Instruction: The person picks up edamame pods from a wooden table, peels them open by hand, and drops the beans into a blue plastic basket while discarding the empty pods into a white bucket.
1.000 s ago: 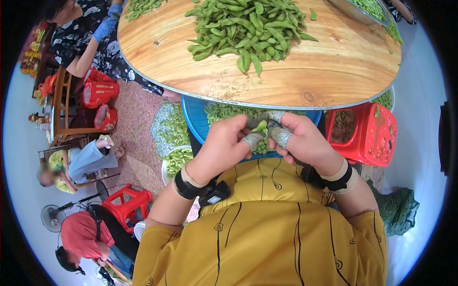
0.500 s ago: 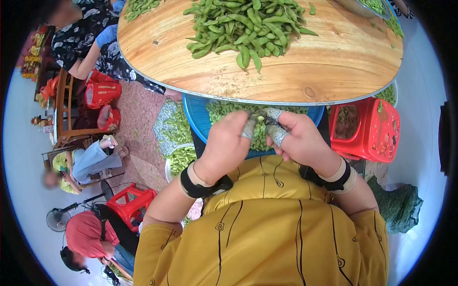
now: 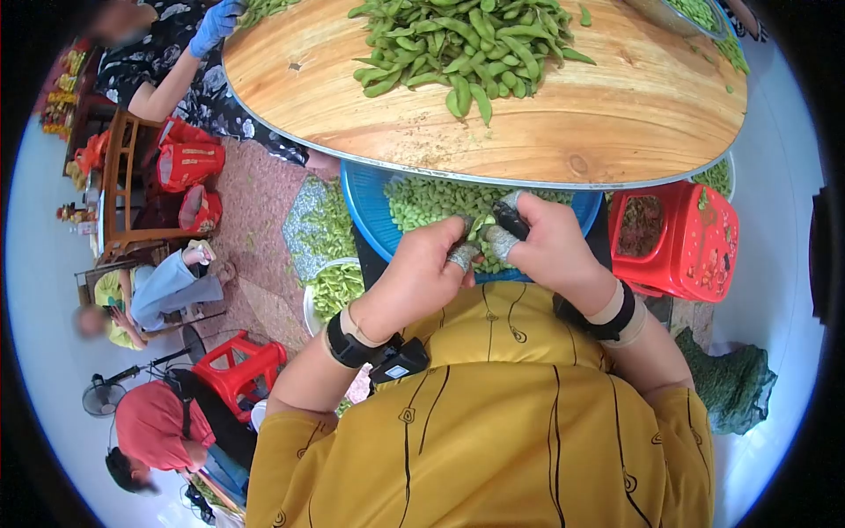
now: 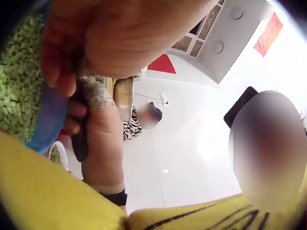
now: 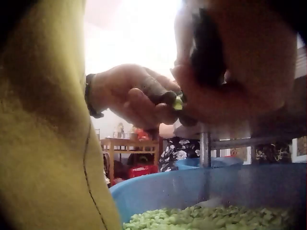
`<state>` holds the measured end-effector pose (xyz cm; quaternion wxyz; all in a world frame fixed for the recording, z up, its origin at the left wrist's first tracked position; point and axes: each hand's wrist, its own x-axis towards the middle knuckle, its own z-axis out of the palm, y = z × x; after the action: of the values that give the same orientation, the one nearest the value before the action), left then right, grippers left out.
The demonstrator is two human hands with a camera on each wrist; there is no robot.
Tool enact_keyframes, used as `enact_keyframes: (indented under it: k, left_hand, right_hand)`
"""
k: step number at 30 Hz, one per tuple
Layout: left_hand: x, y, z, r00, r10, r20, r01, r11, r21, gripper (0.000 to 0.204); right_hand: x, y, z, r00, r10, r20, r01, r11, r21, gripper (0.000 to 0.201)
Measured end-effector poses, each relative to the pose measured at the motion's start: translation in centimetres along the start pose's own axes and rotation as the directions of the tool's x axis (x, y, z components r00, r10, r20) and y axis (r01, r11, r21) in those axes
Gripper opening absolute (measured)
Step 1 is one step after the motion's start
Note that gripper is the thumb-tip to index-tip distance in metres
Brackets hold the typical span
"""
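Both hands meet over a blue basin (image 3: pixel 365 204) of shelled green beans (image 3: pixel 431 204). The left hand (image 3: pixel 421 264) pinches a green pod (image 3: pixel 480 227) between wrapped thumb and fingers. The right hand (image 3: pixel 556 248) also has wrapped fingertips and grips the pod's other side. In the right wrist view a bit of bright green (image 5: pixel 178 103) shows between the fingertips of the left hand (image 5: pixel 136 96) and the right hand (image 5: pixel 235 72). A heap of pods (image 3: pixel 466 48) lies on the wooden tabletop (image 3: pixel 616 123) in front.
A red stool (image 3: pixel 704 242) stands to the right of the basin, with a green net bag (image 3: pixel 731 383) below it. To the left are a bowl of pods (image 3: pixel 334 290) and a red stool (image 3: pixel 238 370). A person in blue gloves (image 3: pixel 216 26) sits at the table's left.
The right hand's fingers have shifted over the pod, and more green shows between the hands. The gloved person's hand has moved up to the pods at the table's left edge.
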<state>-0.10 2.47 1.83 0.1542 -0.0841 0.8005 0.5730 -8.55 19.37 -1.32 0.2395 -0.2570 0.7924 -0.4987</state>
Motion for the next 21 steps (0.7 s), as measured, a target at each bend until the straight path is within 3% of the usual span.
enact_keyframes:
  k: [1, 3, 9, 12, 13, 14, 15, 18, 20, 21]
  left_hand:
    - [0.0, -0.1, 0.0, 1.0, 0.018, -0.01, -0.017, 0.998, 0.061, 0.021]
    - [0.0, -0.3, 0.0, 0.999, 0.034, -0.018, -0.032, 0.992, 0.121, 0.018]
    - [0.0, -1.5, -0.5, 0.982, -0.182, -0.05, 0.177, 0.98, -0.086, 0.006]
    - [-0.4, -1.7, -0.5, 0.993, -0.104, -0.06, 0.105, 0.994, 0.018, 0.006]
    - [-0.5, -1.7, -0.4, 0.996, 0.005, -0.085, 0.006, 0.992, 0.128, 0.006]
    - [-0.6, -1.7, -0.4, 0.989, 0.115, -0.097, -0.089, 0.967, 0.238, 0.006]
    - [-0.7, -1.8, -0.4, 0.989, 0.113, -0.096, -0.087, 0.967, 0.238, 0.006]
    - [-0.7, -2.2, -0.7, 0.98, 0.106, -0.169, -0.06, 0.965, 0.255, 0.006]
    - [-0.5, -2.5, -0.9, 0.972, 0.106, -0.209, -0.024, 0.932, 0.363, 0.007]
    - [-0.4, -2.4, -0.8, 0.972, 0.105, -0.209, -0.024, 0.933, 0.36, 0.007]
  right_hand:
    - [0.0, -0.1, 0.2, 1.0, -0.001, 0.001, 0.001, 1.0, 0.0, 0.02]
    - [-0.2, -0.2, 0.6, 0.981, -0.182, -0.074, 0.159, 0.957, -0.243, 0.022]
    - [-0.6, -0.4, 0.9, 0.94, -0.331, -0.085, 0.277, 0.883, -0.378, 0.024]
    - [-0.5, -0.2, 1.0, 0.961, -0.27, -0.061, 0.227, 0.896, -0.381, 0.024]
    - [-0.3, 0.1, 1.1, 0.961, -0.269, -0.061, 0.227, 0.896, -0.381, 0.024]
    - [0.2, 0.4, 1.1, 0.987, -0.155, -0.052, 0.119, 0.899, -0.422, 0.023]
    - [0.4, 0.7, 1.1, 0.998, -0.038, -0.05, 0.011, 0.886, -0.463, 0.023]
    - [0.2, 1.9, 0.6, 0.999, 0.044, -0.015, -0.046, 0.839, -0.541, 0.022]
    - [-0.5, 1.3, 0.6, 0.998, 0.006, -0.063, -0.04, 0.834, -0.551, 0.019]
    - [-0.7, 0.2, 0.3, 0.975, -0.202, -0.093, 0.136, 0.872, -0.47, 0.018]
